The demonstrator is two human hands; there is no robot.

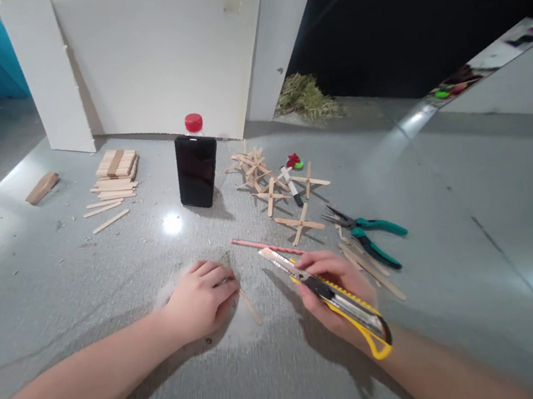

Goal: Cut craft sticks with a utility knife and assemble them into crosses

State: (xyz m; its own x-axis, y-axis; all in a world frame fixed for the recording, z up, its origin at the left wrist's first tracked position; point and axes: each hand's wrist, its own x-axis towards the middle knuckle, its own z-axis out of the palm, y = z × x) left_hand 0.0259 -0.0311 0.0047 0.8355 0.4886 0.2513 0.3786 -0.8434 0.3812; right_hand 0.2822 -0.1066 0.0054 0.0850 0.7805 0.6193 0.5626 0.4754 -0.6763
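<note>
My right hand (335, 283) grips a yellow and black box cutter (329, 292), its blade out and pointing up and to the left. My left hand (206, 297) is closed over a thin wooden craft stick (249, 305) and presses it on the grey table; the stick's lower end sticks out to the right of the fingers. Between the hands and a little farther off lies a pink pencil (266, 245), partly behind the blade. Just beyond it rest several crossed craft-stick pieces (301, 224).
A black phone (198, 172) leans upright before a red-capped bottle (194, 123). Craft sticks (116, 164) are stacked at the left. Green-handled pliers (375, 229), loose sticks (373, 270) and a marker (291, 186) lie to the right. White boards (158, 61) stand behind.
</note>
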